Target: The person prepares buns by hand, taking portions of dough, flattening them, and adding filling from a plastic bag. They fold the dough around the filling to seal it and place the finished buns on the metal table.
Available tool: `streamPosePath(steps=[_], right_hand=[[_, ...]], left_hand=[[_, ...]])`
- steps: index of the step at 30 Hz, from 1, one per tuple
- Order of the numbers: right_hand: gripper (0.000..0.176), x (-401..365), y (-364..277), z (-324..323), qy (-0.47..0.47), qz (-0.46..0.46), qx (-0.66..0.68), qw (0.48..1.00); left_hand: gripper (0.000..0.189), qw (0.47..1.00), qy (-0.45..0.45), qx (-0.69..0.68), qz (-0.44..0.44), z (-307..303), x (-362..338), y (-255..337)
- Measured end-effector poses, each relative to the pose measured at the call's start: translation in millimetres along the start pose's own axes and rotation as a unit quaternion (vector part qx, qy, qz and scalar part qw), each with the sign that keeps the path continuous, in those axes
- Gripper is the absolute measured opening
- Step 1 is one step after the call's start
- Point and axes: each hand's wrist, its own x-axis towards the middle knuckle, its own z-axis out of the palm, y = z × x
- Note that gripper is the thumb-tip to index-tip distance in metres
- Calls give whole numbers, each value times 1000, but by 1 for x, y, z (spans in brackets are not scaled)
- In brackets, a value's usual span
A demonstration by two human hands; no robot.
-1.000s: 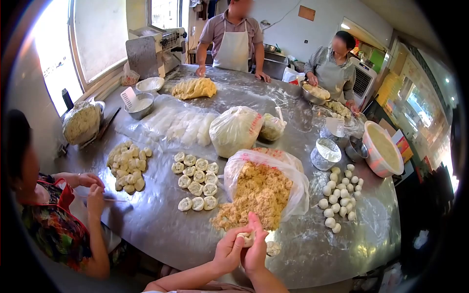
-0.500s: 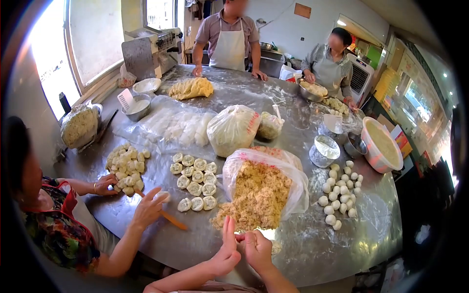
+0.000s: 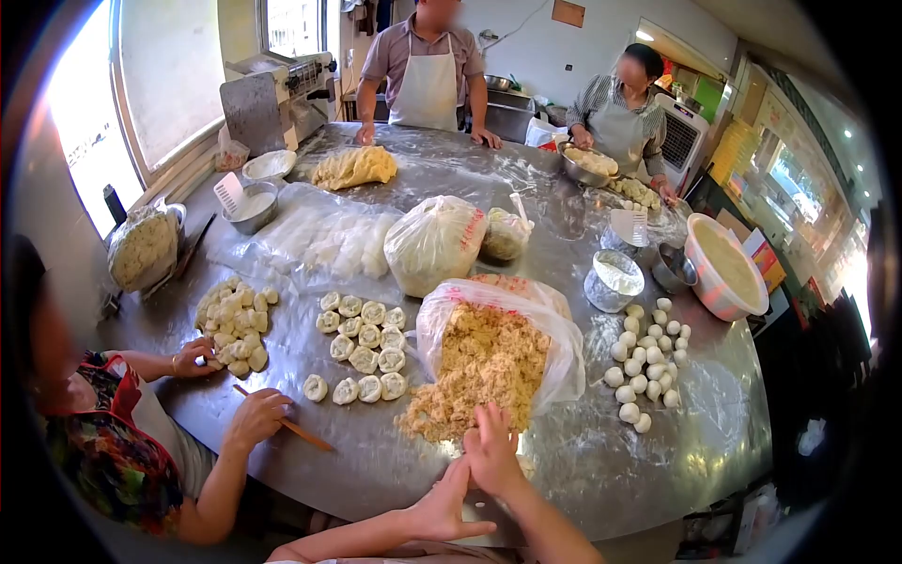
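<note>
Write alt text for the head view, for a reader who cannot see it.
The person's left hand and right hand press together, fingers straight, at the near edge of a floured steel table, before an open plastic bag of crumbly tan filling. Flattened dough rounds lie left of the bag, white dough balls right; three other people work around the table.

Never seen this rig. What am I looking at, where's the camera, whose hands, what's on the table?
No machine here: one fisheye camera sits on a person's head, looking forward and down. The two hands at the bottom edge are that person's own: left hand and right hand, pressed palm to palm; anything between them is hidden. On the floured metal table lie an open bag of crumbly filling, white dough balls and rows of shaped dough pieces. A co-worker at the left has a hand on a thin stick.
</note>
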Motion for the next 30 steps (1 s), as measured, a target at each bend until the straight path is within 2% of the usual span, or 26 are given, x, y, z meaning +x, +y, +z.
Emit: streamPosePath(steps=[2,5,6,9,10,12,14,16,17,18,19,20,22,23,24,25,27,30], right_hand=[[68,5,-1,-2,1,28,-4,1000],[65,-22,-38,0,5,-104,-19,994],[63,-25,-44,0,9,-118,-23,993],[63,7,-15,4,-28,-12,106,994],[62,10,-15,-3,22,20,47,998],[61,0,-22,3,65,-66,48,995],[57,-23,-39,9,70,-118,28,990],[57,-12,-30,12,49,-85,89,991],[57,-2,-25,12,42,-69,119,990],[56,9,-18,5,9,24,142,989],[57,6,-16,7,17,10,167,986],[58,2,-15,11,25,-5,190,981],[60,-15,-28,10,10,-54,191,980],[64,-24,-37,8,-15,-49,217,975],[60,-26,-37,11,13,-44,242,969],[57,-27,-35,14,40,-41,265,963],[45,-29,-25,15,70,-102,187,974],[30,-34,-26,7,124,-158,83,976]], left_hand=[[84,999,-6,-18,-32,2,-2,-1],[84,984,-98,-106,-108,-2,-1,-26],[82,990,-72,-76,-96,-2,-1,-24],[77,999,3,12,-51,4,-3,-4],[77,999,3,25,-46,4,-4,3],[77,998,8,49,-31,2,0,13],[80,995,-45,72,-59,-4,2,-1],[81,956,-185,107,-203,-11,9,8],[79,972,-124,80,-183,-6,7,15],[77,983,-64,53,-162,-1,5,20],[75,990,-2,26,-139,2,4,20],[67,991,41,111,-56,6,3,13],[60,988,32,121,-86,3,9,8],[57,986,26,129,-100,-1,10,2],[45,976,5,168,-135,-5,10,-10],[40,976,21,159,-148,-7,8,-15],[31,974,51,138,-172,-12,11,-17],[24,976,133,87,-146,-13,9,-17]])
